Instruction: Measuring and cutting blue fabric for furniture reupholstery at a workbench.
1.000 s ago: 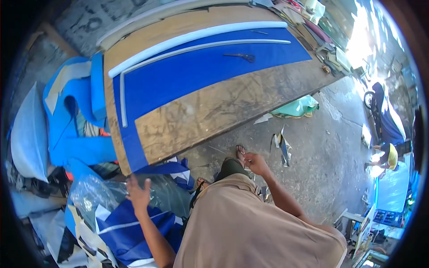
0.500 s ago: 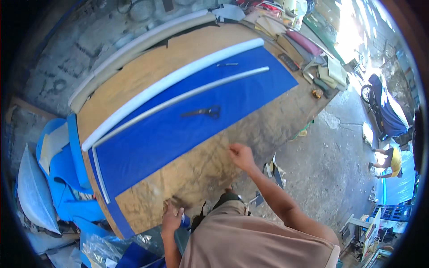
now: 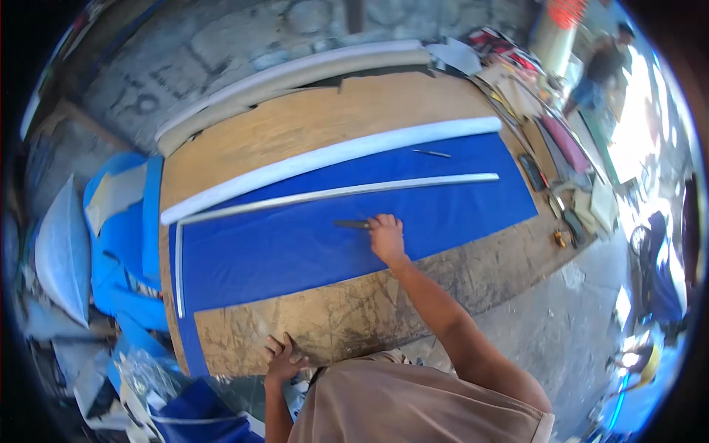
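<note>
Dark scissors (image 3: pixel 350 224) lie on a blue sheet (image 3: pixel 288 262), blades pointing left. My right hand (image 3: pixel 388 235) is closed over their handles, which its fingers hide. My left hand (image 3: pixel 283 362) rests at the table's near edge, fingers spread and holding nothing. An L-shaped metal square (image 3: pixel 340 193) lies along the sheet, its short leg at the left end. Beyond its long leg is a thin pen-like tool (image 3: pixel 431 153). A white roll (image 3: pixel 332 164) runs along the sheet's far side.
The worn wooden table (image 3: pixel 310 328) shows in front of the sheet. Blue foam-like material (image 3: pixel 125 251) is piled to the left. A dark-handled tool (image 3: pixel 572 223) and scraps crowd the right end. Another person (image 3: pixel 602 70) stands far right.
My right hand has moved forward from the table's near side onto the scissors and closed on their handles. My left hand's fingers have spread at the edge. The view has shifted.
</note>
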